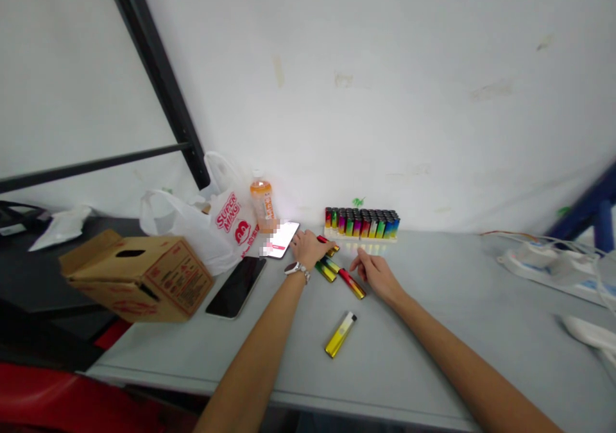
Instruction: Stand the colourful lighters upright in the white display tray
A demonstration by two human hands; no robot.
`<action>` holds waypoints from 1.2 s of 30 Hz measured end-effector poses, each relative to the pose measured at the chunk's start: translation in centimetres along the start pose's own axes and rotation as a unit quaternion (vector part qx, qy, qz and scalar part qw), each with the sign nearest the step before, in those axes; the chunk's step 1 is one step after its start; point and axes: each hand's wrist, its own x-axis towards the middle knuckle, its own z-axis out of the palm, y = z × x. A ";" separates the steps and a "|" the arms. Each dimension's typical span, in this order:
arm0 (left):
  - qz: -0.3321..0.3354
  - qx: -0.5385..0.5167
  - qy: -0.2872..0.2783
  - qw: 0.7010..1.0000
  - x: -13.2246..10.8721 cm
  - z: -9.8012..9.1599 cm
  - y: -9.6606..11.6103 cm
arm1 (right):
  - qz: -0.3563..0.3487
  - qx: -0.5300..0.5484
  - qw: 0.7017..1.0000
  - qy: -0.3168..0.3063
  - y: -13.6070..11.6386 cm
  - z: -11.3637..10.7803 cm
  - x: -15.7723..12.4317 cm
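Note:
My left hand (308,248), with a watch on the wrist, reaches to the right edge of a lit phone (283,239). Its fingers are spread, and the thumb lies over a small group of lighters, hiding part of them. Just right of these, my right hand (379,278) is loosely curled with fingers apart and nothing visible in it. A red and gold lighter (352,284) and a green and yellow lighter (326,271) lie between the hands. Nearer the front lies a yellow lighter (339,337). Behind, several upright colourful lighters stand in rows in a tray (359,237).
On the left are a dark phone (235,288), an open cardboard box (139,279), a white plastic bag (192,228) and an orange drink bottle (262,199). A power strip (543,269) with cables lies at the right. The wall (385,99) borders the table's back.

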 end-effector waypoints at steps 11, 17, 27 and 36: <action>0.041 -0.020 0.038 0.998 0.7 1.9 1.4 | -0.017 -0.020 1.000 0.006 -0.1 0.0 0.1; 0.108 -0.028 0.055 0.992 0.1 1.5 1.9 | -0.022 -0.019 1.000 0.011 -0.1 0.0 0.1; 0.294 -0.384 -0.006 0.875 -2.9 -0.4 0.8 | -0.051 0.125 0.985 0.111 -1.3 0.4 0.3; 0.296 -0.415 -0.033 0.859 -4.8 -0.6 -0.3 | -0.088 0.164 0.966 0.183 -2.7 1.5 0.4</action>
